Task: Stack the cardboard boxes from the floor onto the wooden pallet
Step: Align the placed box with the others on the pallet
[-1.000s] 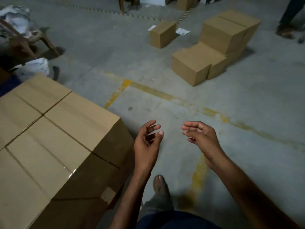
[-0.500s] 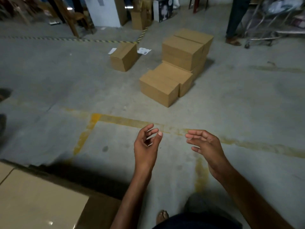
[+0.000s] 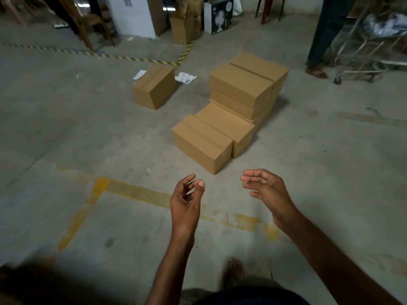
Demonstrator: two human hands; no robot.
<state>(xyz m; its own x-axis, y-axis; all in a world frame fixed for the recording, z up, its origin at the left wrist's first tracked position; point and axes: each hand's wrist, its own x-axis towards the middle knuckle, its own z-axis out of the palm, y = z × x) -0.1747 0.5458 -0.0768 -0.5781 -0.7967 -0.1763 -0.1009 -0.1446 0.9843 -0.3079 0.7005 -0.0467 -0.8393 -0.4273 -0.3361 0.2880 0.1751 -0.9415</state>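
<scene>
Several brown cardboard boxes stand on the concrete floor ahead. The nearest box (image 3: 201, 143) sits low at the front of a cluster, a second low box (image 3: 226, 126) behind it, and a taller stack (image 3: 244, 86) behind that. A single box (image 3: 154, 85) lies apart to the left. My left hand (image 3: 187, 199) and my right hand (image 3: 264, 190) hang in the air just short of the nearest box, fingers loosely curled, holding nothing. The pallet and its stacked boxes are out of view.
Yellow painted lines (image 3: 132, 191) cross the floor under my hands. A person's legs (image 3: 323, 36) stand at the back right beside a metal trolley (image 3: 370, 47). Chairs, a white pillar (image 3: 132, 14) and cartons line the back. Paper scraps (image 3: 185, 77) lie near the single box.
The view has swung away from the stacked boxes on the left, which have left the frame, and the floor boxes are now closer. Both hands stay empty in the same pose.
</scene>
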